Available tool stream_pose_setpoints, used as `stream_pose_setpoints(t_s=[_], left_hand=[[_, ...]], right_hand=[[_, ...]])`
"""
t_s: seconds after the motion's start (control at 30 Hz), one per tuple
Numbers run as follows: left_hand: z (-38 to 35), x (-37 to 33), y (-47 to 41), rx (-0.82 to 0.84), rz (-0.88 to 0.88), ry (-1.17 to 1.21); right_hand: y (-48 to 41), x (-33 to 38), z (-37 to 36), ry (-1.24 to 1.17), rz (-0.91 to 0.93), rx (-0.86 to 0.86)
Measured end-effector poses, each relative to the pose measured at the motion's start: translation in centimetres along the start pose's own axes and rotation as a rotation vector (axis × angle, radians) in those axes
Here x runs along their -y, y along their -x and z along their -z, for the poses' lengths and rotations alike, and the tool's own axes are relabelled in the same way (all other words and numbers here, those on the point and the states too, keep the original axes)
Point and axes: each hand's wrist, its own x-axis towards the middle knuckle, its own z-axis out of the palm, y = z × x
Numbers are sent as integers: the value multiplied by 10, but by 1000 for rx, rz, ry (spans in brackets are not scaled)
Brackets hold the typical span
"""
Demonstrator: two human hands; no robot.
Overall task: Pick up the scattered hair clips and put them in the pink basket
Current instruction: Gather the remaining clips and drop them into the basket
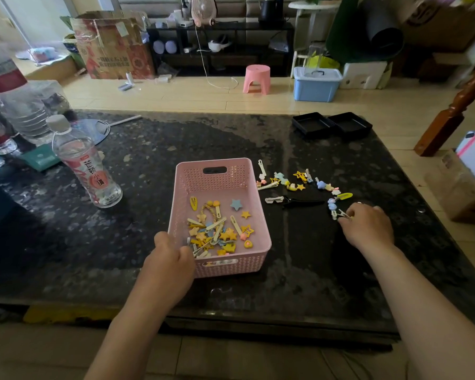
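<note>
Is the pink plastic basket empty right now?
No, the pink plastic basket already holds a pile of small colourful hair clips, mostly yellow stars, lying on its floor.

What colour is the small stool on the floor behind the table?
Pink. The stool shows clearly in the head view, standing on the light floor past the table's far edge.

I see basket (254, 207) mid-table (154, 149), clips (217, 229) inside; loose clips (299, 185) right of it; bottle (85, 163) left; two trays (331, 124) far right.

Perforated plastic pink basket (258, 215), glossy table (176, 141)
</note>
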Motion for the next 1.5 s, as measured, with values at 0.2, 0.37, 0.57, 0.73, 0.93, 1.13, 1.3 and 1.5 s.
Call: stream_pose_setpoints(t_s=[0.2, 0.37, 0.57, 0.73, 0.93, 1.13, 1.3, 1.5], left_hand=[[-1, 0, 0, -12, -2, -7], [-1, 1, -2, 4, 8, -10], [-1, 1, -2, 6, 19, -8], [-2, 0, -1, -6, 13, -22], [-1, -1, -1, 1, 16, -31], [0, -1, -1, 17, 16, -33], [3, -3, 1, 31, 11, -27], [3, -3, 1, 31, 7, -44]], right_hand=[[6, 10, 5, -60, -18, 24], [9, 15, 12, -179, -64, 92], [17, 27, 21, -186, -51, 227], [25, 41, 23, -495, -102, 301], [29, 66, 32, -407, 72, 186], [41, 66, 24, -193, 74, 378], [46, 70, 15, -80, 76, 412], [52, 73, 15, -106, 88, 389]])
